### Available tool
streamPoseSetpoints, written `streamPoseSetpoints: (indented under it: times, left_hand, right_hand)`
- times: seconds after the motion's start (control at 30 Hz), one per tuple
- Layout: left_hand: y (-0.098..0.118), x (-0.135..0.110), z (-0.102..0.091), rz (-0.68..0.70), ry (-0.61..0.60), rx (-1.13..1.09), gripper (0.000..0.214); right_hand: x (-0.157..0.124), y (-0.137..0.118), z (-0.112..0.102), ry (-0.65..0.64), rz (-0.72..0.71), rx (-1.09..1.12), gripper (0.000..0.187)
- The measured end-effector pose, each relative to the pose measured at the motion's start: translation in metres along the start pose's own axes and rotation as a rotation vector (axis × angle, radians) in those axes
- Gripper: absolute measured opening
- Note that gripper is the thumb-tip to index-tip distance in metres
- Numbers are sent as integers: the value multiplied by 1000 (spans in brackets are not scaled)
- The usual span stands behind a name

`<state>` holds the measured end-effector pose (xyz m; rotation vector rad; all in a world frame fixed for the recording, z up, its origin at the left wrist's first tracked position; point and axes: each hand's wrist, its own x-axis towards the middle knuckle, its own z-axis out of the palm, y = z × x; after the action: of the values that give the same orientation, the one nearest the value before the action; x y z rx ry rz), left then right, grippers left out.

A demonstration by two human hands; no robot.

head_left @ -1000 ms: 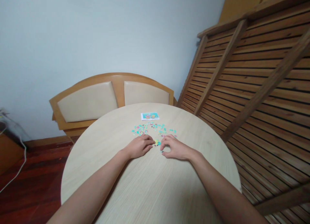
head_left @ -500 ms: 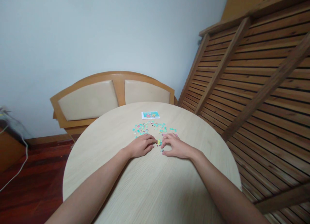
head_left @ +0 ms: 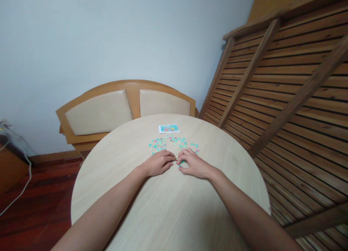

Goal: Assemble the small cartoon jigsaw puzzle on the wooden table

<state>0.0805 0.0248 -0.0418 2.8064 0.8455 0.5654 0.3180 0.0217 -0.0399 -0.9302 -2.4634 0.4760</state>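
My left hand [head_left: 161,162] rests on the table, fingers together and curled, with the fingertips pressed at the left edge of a small patch of jigsaw puzzle pieces [head_left: 176,158]. The patch is mostly covered by my fingers. My right hand [head_left: 193,164] sits just across from it, thumb and fingers curved in a pinch. A tiny puzzle piece [head_left: 178,166] shows at the right thumb tip, close to the near side of the patch. Beyond both hands lie several loose teal, pink and yellow puzzle pieces [head_left: 158,144].
A picture card [head_left: 169,129] in teal lies behind the loose pieces on the round wooden table [head_left: 168,211]. Past the table stands a padded headboard [head_left: 100,111]. A slatted wooden frame [head_left: 272,88] leans at the right. A white cable [head_left: 25,182] hangs at the left.
My right hand has moved slightly left, bringing the small piece against or near the patch and covering more of it. The left hand has stayed in place.
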Motion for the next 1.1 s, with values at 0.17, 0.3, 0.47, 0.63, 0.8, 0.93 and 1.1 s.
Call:
streamPoseSetpoints:
  times: [0.17,0.3,0.47,0.63,0.8,0.93,1.1]
  left_hand:
    - [-1,0,1,11,-6,-1,29]
    - [-1,0,1,9,-7,2,29]
    - [-2,0,2,0,-3,5,31]
    - [0,1,3,-26,13,1,31]
    - [5,6,8,-104,59,2,31]
    - [6,7,12,-140,82,8,27]
    - [6,7,11,-141,89,13,24]
  right_hand:
    - [2,1,6,31,-20,-15,14]
    - [2,1,6,43,-32,-14,13]
    - [1,3,2,25,-29,-5,21]
    - [-3,4,-7,-8,-16,2,24]
    - [-4,7,-9,-19,-22,10,21]
    - [-2,8,-7,-24,-30,4,19]
    - [-1,7,-4,-18,-41,2,17]
